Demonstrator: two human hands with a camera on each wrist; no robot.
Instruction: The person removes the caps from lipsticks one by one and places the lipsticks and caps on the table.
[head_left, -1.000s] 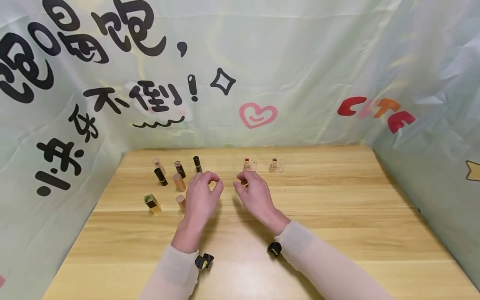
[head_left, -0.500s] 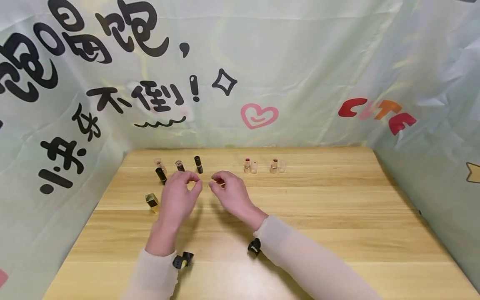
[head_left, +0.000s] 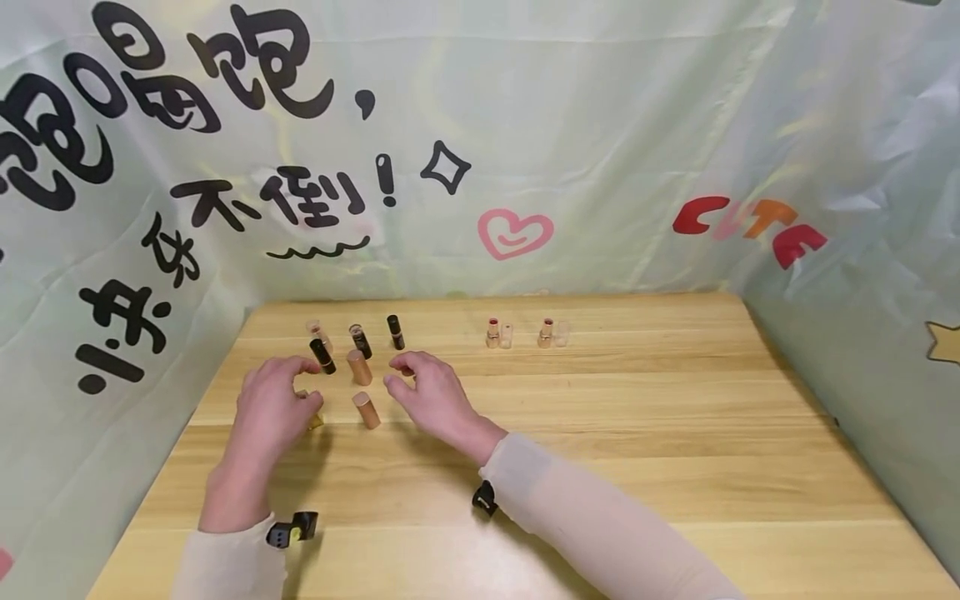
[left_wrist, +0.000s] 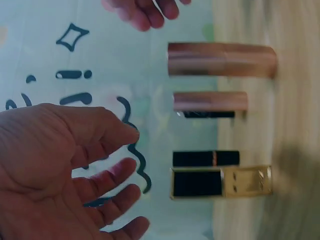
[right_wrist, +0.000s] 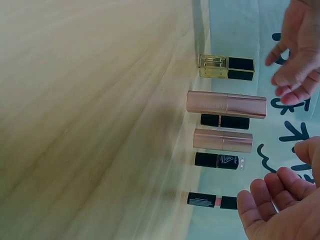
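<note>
Toward the worktop's (head_left: 750, 417) left edge, I judged the gold lipstick (right_wrist: 226, 67) slick, side-pinchable; left hand (head_left: 268, 414) and right hand (head_left: 433, 397) gaped.

In the head view, my left hand (head_left: 272, 410) hides most of the gold tube (head_left: 316, 422), left of centre, and the bottom edge cuts off my sleeves (head_left: 232, 562). The left wrist view's top edge crops my right hand (left_wrist: 135, 11); the table (left_wrist: 297, 100) blurs at right. Low in the right wrist view, that hand covers one end of a black tube (right_wrist: 202, 199), its label unreadably small.
</note>
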